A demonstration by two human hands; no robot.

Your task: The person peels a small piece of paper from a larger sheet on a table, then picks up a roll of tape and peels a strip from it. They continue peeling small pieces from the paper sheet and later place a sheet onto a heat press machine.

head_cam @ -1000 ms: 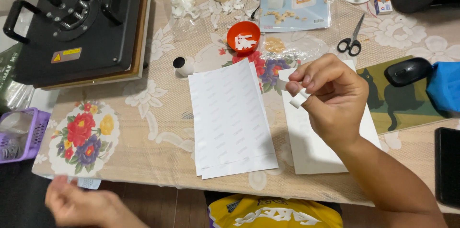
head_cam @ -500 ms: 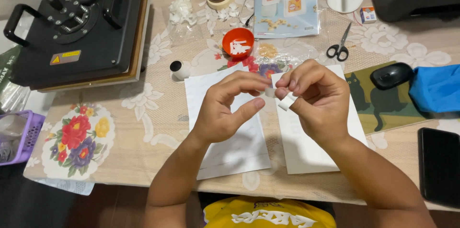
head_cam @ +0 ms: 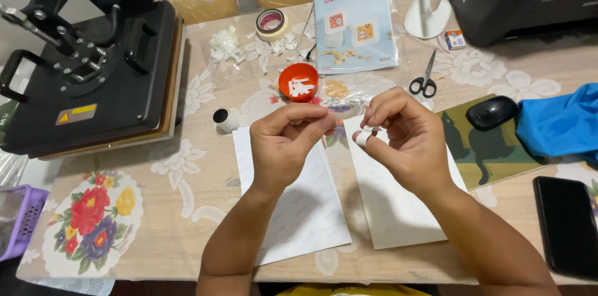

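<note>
Above the white sheets (head_cam: 293, 209) near the tabletop's front edge, the right hand (head_cam: 402, 140) pinched a small white piece (head_cam: 363, 138); the left hand (head_cam: 288, 146) pinched towards it, steadying.

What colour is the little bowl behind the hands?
Orange. The little bowl holds small white pieces, seen in the head view.
</note>
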